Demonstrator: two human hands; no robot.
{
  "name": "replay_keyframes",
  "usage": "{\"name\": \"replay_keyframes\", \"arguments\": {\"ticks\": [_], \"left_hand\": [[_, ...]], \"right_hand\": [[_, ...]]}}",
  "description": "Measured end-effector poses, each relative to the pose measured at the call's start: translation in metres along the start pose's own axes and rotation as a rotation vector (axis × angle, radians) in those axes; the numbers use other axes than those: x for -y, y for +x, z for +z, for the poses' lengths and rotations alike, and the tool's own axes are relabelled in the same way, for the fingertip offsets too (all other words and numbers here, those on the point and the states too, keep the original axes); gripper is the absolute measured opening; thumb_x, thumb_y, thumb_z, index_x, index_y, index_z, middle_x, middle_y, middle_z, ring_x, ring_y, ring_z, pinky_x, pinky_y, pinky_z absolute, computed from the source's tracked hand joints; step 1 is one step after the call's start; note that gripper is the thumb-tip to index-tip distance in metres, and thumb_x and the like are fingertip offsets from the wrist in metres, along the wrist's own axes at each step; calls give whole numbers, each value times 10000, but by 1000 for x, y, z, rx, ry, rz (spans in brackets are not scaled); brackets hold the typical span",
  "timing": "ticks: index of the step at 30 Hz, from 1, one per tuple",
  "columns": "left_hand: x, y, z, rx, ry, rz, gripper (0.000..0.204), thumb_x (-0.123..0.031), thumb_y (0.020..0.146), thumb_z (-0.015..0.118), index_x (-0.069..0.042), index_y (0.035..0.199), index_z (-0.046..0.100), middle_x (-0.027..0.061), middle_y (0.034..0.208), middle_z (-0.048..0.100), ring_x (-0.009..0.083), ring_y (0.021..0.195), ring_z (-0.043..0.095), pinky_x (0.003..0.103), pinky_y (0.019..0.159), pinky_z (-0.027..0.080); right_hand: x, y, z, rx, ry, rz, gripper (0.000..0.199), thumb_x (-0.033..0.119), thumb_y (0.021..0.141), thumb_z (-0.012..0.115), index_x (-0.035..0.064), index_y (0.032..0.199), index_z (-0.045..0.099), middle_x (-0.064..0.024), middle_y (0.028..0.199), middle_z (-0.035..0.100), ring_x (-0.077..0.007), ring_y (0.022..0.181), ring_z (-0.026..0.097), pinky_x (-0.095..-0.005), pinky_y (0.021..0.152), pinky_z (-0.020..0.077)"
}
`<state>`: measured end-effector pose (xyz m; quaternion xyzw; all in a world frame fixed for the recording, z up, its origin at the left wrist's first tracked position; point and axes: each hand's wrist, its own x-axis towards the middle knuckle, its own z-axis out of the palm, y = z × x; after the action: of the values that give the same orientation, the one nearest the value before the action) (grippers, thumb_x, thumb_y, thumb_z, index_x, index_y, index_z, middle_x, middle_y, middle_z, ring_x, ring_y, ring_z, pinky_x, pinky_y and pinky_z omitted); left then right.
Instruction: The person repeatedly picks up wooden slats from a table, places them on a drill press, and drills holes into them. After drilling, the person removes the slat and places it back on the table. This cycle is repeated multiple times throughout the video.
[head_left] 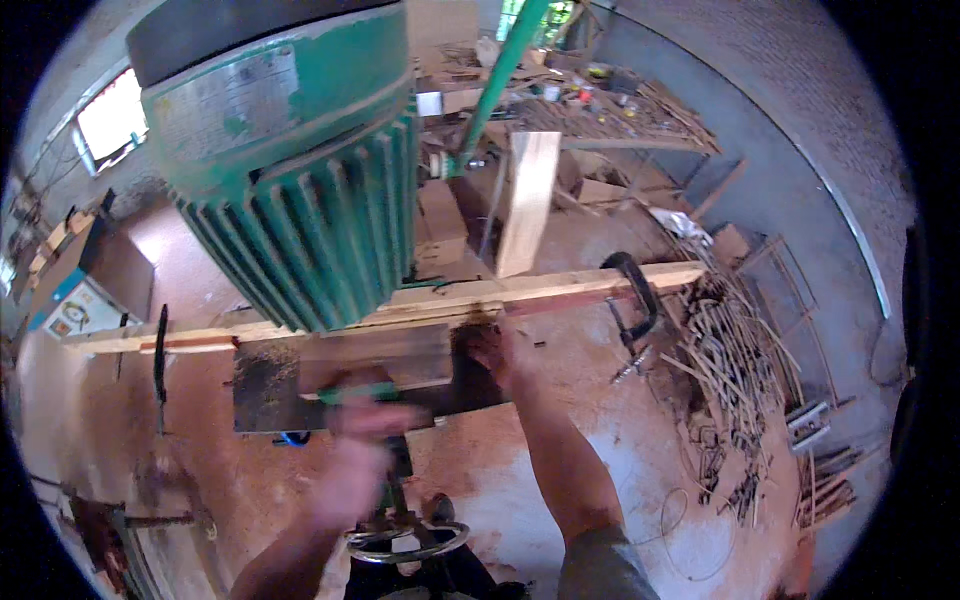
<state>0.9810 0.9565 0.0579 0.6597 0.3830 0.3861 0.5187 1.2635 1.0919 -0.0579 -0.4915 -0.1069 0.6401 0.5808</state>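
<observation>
My L hand (372, 428) is over the near edge of the board (395, 358), by a small green thing (362, 393); it's badly smeared, so can't tell if the fingers are curled round that or just passing close. R hand (490, 352) reaches in past the board's R end, fingertips by the long wooden rail (570, 290); can't tell if they're open or pinching smth.

Board lies flat on the dark desk (270, 408), just in front of the rail & under the big green motor (300, 235). I'd judge it stiff, fairly light, dry & not fragile; sawdust (268, 360) on the desk's L part could make it a bit slick underneath. Best hold: the two short ends, or thumb on top w/ fingers on the near long edge, staying out from under the motor.

Further out: black clamp (642, 305) on the rail's R part, another black clamp (161, 368) on its L part. Shiny metal ring (440, 552) below the desk, close to my body. In the bg: pale plank (530, 200) standing beyond the rail, cluttered back desk (635, 146), stick pile (735, 390) on the floor to the R, grey cabinet (115, 270) far L.
</observation>
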Motion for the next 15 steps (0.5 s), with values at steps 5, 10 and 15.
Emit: {"name": "replay_keyframes", "arguments": {"ticks": [5, 10, 15], "left_hand": [[-1, 30, 90, 621, 919, 68, 769, -361, 859, 650, 58, 1410, 315, 298, 1407, 386, 406, 1315, 386, 432, 1086, 345], [-26, 0, 54, 514, 464, -77, 687, -305, 879, 631, 39, 1400, 343, 286, 1360, 456, 409, 1253, 462, 455, 1035, 401], [-34, -65, -7, 105, 487, -194, 615, -201, 881, 642, 1, 1398, 377, 237, 1273, 553, 376, 1182, 543, 430, 985, 455]], "right_hand": [[1, 24, 15, -22, 84, 46, 432, 361, 935, 586, 58, 1224, 477, -150, 1077, 581, -310, 980, 594, -470, 852, 529], [3, 26, 15, -19, 71, -68, 360, 384, 925, 598, 94, 1123, 516, -79, 954, 613, -232, 850, 629, -413, 700, 574], [55, 19, 5, 62, 120, -336, 367, 449, 928, 558, 109, 1062, 529, -51, 911, 594, -216, 806, 635, -396, 665, 574]]}}
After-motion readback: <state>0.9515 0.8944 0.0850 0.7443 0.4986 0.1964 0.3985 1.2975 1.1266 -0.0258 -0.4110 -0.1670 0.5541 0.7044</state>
